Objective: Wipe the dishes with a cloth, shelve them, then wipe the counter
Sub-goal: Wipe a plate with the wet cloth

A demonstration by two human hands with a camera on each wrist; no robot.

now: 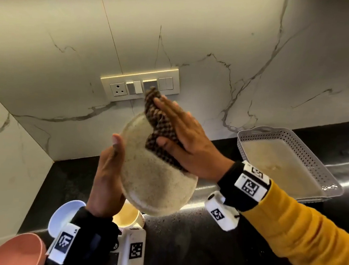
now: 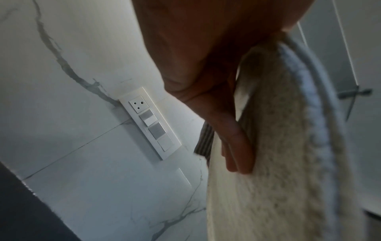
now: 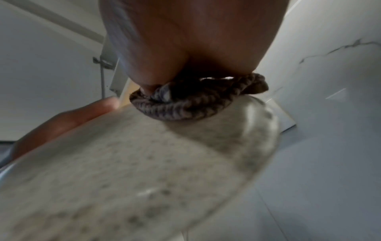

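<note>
We hold the speckled plate (image 1: 156, 185) up off the black counter (image 1: 190, 250), tilted on edge with its face toward our right. Every place below is given relative to this plate.

Our left hand (image 1: 107, 181) sits at the plate's left rim — fingers straight and together behind it, thumb up along the near edge; the left wrist view shows the fingers (image 2: 237, 146) lying flat against the underside. Our right hand (image 1: 181, 137) is on the plate's upper right face, fingers extended, pressing the brown knitted cloth (image 1: 159, 122) flat onto it. The cloth's top corner sticks out past the plate's upper rim, and in the right wrist view it bunches under the palm.

Behind the plate's top edge, on the marble wall, is the switch panel (image 1: 139, 85), apart from the cloth tip. To the plate's right, on the counter, lies a grey perforated tray (image 1: 295, 140) with bare black counter between. Below the plate's lower rim sit a beige cup (image 1: 127, 215), a pale blue bowl (image 1: 63, 213) and a pink bowl (image 1: 22, 250) — close under our left wrist. The wall corner closes in on the plate's left side.
</note>
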